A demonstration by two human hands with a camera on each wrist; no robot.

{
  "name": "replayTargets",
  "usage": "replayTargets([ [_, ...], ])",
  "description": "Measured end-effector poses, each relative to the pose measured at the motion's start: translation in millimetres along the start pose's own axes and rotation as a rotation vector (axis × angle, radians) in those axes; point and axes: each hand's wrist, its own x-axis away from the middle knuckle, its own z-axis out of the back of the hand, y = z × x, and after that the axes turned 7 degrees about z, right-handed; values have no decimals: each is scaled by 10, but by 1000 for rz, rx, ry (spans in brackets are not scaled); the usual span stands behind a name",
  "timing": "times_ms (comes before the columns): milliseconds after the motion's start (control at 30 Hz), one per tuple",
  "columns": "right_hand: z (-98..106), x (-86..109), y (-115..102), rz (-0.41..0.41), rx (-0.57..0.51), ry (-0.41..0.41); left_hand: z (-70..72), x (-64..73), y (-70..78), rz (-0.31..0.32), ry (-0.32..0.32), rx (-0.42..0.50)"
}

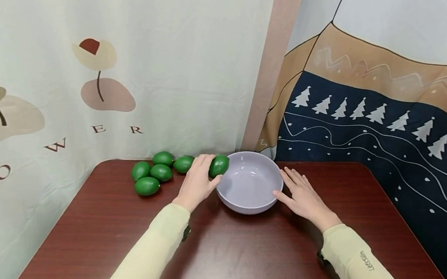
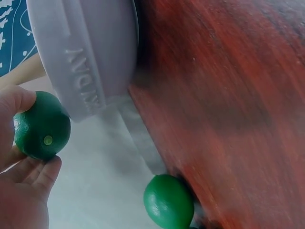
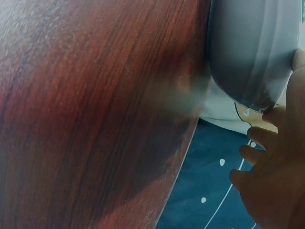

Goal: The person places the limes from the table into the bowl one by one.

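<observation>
My left hand [image 1: 197, 181] holds a green lime [image 1: 219, 166] between thumb and fingers at the left rim of a pale lavender bowl [image 1: 250, 182]. The left wrist view shows that lime [image 2: 44, 126] right beside the bowl's outer wall [image 2: 90, 52], which bears raised letters. The bowl's inside shows no fruit. My right hand [image 1: 303, 197] is spread at the bowl's right side, thumb at the rim and fingers extended. In the right wrist view, the fingers [image 3: 261, 138] reach along the grey-looking bowl [image 3: 248, 52].
Several more limes [image 1: 161, 172] lie grouped on the reddish-brown table [image 1: 242, 254], left of the bowl. One lime [image 1: 183, 164] sits closest to my left hand. A pale curtain [image 1: 184, 71] and a dark tree-patterned cloth [image 1: 348, 136] hang behind the table.
</observation>
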Motion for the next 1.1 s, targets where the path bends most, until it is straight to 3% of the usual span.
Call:
replayTargets([
  [367, 11, 0, -11, -11, -11, -5, -95, -113, 95, -2, -68, 14],
  [767, 8, -2, -12, -10, -9, -2, -221, -201, 87, -20, -125, 17],
  [1100, -3, -3, 1, -14, -6, -8, -336, -243, 67, 14, -187, 4],
])
